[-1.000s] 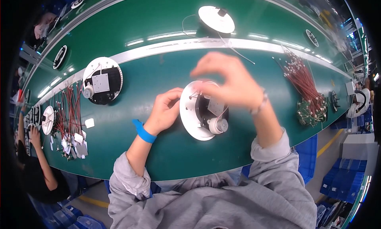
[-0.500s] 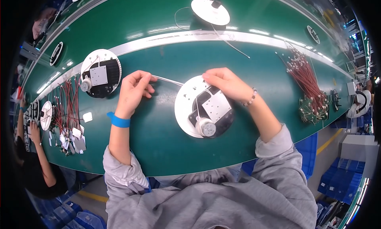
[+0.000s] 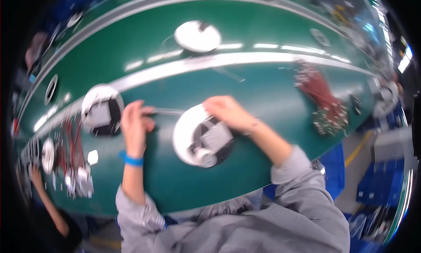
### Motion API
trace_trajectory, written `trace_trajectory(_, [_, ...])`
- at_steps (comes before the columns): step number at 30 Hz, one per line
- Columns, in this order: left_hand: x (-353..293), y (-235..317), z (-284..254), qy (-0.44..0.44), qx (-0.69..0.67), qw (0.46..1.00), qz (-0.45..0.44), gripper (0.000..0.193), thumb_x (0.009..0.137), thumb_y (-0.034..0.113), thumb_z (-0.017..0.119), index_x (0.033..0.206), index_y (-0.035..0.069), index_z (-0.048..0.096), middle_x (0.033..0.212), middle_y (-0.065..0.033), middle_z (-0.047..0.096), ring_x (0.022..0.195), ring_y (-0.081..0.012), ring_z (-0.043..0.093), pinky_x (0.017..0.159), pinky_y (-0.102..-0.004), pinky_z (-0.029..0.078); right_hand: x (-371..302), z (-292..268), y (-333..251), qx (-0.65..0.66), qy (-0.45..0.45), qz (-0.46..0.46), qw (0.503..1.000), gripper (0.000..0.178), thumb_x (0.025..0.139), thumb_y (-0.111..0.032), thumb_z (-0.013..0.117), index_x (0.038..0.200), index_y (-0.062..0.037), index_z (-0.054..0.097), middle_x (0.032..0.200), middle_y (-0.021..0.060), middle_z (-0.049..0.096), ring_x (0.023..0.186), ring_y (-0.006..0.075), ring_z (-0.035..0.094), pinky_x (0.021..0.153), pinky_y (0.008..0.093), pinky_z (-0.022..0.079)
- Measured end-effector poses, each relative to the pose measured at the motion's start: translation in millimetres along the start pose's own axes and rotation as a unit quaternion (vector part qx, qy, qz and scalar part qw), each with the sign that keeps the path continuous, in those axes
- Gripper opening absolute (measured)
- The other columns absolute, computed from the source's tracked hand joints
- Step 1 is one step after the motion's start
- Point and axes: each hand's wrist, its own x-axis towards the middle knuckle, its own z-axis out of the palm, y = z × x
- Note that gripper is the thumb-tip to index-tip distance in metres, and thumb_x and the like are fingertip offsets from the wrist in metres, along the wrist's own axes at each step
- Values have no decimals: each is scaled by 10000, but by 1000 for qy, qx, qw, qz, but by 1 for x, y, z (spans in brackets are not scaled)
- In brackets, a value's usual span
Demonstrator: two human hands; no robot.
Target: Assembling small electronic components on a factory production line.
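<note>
In front of me on the green bench is a round white device (image 3: 183,136), its face carrying a black part, a grey metal plate (image 3: 216,137) and a small round motor-like piece (image 3: 206,158). From its upper left edge a thin white cable (image 3: 169,111) runs to my left hand (image 3: 136,123), whose fingers pinch the cable's end. My right hand (image 3: 228,114) is closed on the device's upper rim, with the fingertips partly hidden. Motion blur softens both hands.
A similar round device (image 3: 98,112) lies left of my left hand. Red wires (image 3: 75,141) with small boards lie farther left; another red wire bundle (image 3: 318,90) sits at right. A white disc (image 3: 197,36) rests beyond the pale strip. A co-worker's hand (image 3: 35,174) is far left.
My view has turned, so the bench and its things sit lower and mostly farther left in the picture. Both hands keep their hold on the cable and the device.
</note>
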Motion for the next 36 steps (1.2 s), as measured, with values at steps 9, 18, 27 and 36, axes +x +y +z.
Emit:
trace_trajectory(9, [-22, 21, 1, 133, 138, 929, 316, 439, 898, 172, 336, 1299, 55, 203, 950, -73, 463, 493, -62, 362, 405, -165, 294, 125, 67, -11, -31, 236, -163, 958, 381, 825, -292, 450, 674, 35, 577, 649, 187, 579, 610, 304, 570, 579, 360, 433])
trace_trajectory(18, [-16, 13, -12, 132, 213, 913, 322, 435, 887, 131, 352, 1293, 26, 237, 885, -91, 470, 810, -176, 458, 735, -259, 373, 166, 7, -28, -632, 316, -200, 679, 119, 664, -150, 570, 752, -70, 575, 794, 71, 540, 878, 222, 465, 702, 339, 370])
trace_trajectory(27, [-11, 13, -25, 111, 181, 890, 403, 427, 875, 103, 332, 1274, -16, 237, 863, -59, 445, 741, -136, 419, 661, -233, 350, 136, -22, -32, -521, 374, -326, 695, 172, 594, -207, 649, 675, -73, 580, 749, 74, 523, 784, 234, 460, 671, 335, 359])
trace_trajectory(36, [-60, 38, 15, -81, 428, 665, 607, 528, 686, 21, 474, 1188, -34, 322, 1099, -160, 447, 611, -115, 459, 547, -211, 387, 0, -45, -86, -264, 27, -156, 952, 276, 698, -256, 633, 775, 9, 643, 667, 121, 625, 608, 134, 581, 569, 267, 459])
